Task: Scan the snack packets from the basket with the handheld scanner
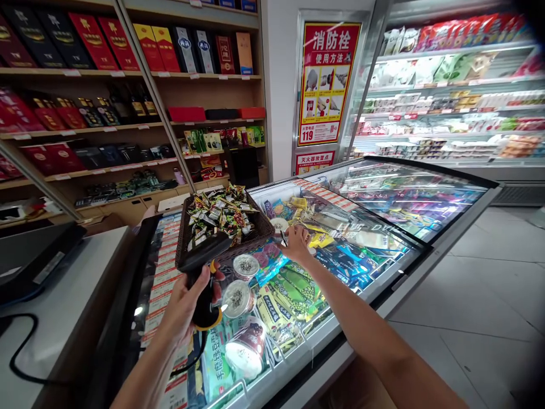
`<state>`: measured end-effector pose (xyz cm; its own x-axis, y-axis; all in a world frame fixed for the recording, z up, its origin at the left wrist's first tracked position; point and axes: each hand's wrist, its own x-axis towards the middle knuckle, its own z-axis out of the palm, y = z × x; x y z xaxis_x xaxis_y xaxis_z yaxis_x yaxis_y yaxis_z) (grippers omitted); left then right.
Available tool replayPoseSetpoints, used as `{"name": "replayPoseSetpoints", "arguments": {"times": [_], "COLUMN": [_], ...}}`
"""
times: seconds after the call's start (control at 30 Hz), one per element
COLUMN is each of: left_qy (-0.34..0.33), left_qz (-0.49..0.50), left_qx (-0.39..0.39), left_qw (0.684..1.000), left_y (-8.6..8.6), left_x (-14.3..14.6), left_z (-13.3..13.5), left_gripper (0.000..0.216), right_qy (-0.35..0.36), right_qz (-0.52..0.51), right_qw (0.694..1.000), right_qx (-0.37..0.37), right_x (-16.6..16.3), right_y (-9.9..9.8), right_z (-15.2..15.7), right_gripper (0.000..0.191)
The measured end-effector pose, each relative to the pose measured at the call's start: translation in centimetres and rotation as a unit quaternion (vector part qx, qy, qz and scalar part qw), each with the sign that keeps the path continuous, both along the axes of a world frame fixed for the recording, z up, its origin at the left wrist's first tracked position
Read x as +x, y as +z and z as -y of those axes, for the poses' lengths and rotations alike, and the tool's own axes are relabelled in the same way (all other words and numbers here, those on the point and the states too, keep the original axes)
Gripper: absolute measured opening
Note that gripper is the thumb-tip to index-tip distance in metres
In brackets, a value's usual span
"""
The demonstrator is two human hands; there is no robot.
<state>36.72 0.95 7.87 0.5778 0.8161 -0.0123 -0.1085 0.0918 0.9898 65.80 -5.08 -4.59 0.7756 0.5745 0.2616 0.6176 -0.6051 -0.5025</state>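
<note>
Woven basket [258, 234]: rests on a glass-topped chest freezer [417, 272], heaped with small shiny snack packets [221, 210]; it is the landmark for every place given here.
Left hand [183, 307]: on the wearer's side of the basket, fingers and thumb wrapped firmly round the grip of a black barcode scanner [205, 301].
Barcode scanner: upright, its head in front of the basket's near edge, a black cable [200, 352] trailing from its base.
Right hand [296, 244]: just right of the basket, fingers bent; something thin and dark shows by the fingertips, but whether they pinch it cannot be told.
Lidded tubs [247, 346]: in the freezer, nearer the wearer than the basket, among brightly wrapped ices [293, 284].
Packets, done and left: the scanner seems ready for use, yet no packet is clearly held up to it. The basket looks well filled; how many packets have been scanned, or remain, cannot be told.
</note>
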Motion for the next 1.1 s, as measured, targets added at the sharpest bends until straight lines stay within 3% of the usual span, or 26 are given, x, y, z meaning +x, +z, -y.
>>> {"name": "replayPoseSetpoints", "arguments": {"times": [0.1,0.17,0.27,0.33,0.37,0.43,0.5,0.57,0.67,0.8,0.9,0.97,1.1], "left_qy": [-0.006,-0.007,0.027,0.048,0.054,0.058,0.057,0.055,0.053,0.061,0.067,0.071,0.067], "left_qz": [0.008,0.003,0.004,0.015,0.019,0.023,0.024,0.023,0.013,0.008,0.01,0.004,-0.003], "left_qx": [-0.008,-0.01,-0.017,-0.026,-0.029,-0.03,-0.036,-0.046,-0.049,-0.053,-0.042,-0.03,-0.031], "left_qw": [1.0,1.0,0.999,0.998,0.998,0.998,0.997,0.997,0.997,0.997,0.997,0.997,0.997], "left_y": [-1.3,-1.9,-2.4,-2.6,-2.6,-2.6,-2.6,-2.5,-2.5,-2.8,-3.3,-3.6,-4.1], "left_x": [-0.4,-0.3,0.2,0.6,0.7,0.9,0.9,0.9,0.9,1.2,1.5,1.5,1.4], "left_z": [0.8,1.4,2.0,2.3,2.4,2.4,2.4,2.3,2.2,2.0,1.8,1.8,1.8], "left_gripper": [0.045,0.045,0.048,0.05,0.05,0.051,0.051,0.05,0.049,0.048,0.05,0.053,0.056], "right_qy": [-0.004,0.029,0.12,0.18,0.192,0.171,0.12,0.084,0.083,0.102,0.116,0.186,0.307], "right_qz": [-0.022,-0.005,0.087,0.146,0.164,0.181,0.177,0.159,0.115,0.06,-0.041,-0.207,-0.544], "right_qw": [0.999,0.993,0.952,0.921,0.918,0.94,0.971,0.983,0.983,0.988,0.992,0.95,0.725], "right_qx": [0.046,0.115,0.268,0.314,0.307,0.233,0.104,-0.024,-0.117,-0.097,0.026,0.142,0.291], "right_x": [0.4,0.2,-1.3,-2.5,-2.9,-3.2,-2.7,-1.9,-1.2,-1.8,-2.8,-3.9,-7.3], "right_y": [0.0,0.8,2.6,3.4,3.5,3.2,2.4,1.7,1.7,3.5,4.9,5.5,6.0], "right_z": [0.3,1.0,2.2,2.9,3.1,3.3,3.5,3.7,4.1,4.3,4.6,4.8,4.5], "right_gripper": [0.049,0.049,0.041,0.024,0.018,0.021,0.041,0.058,0.052,0.027,0.018,0.023,0.038]}}
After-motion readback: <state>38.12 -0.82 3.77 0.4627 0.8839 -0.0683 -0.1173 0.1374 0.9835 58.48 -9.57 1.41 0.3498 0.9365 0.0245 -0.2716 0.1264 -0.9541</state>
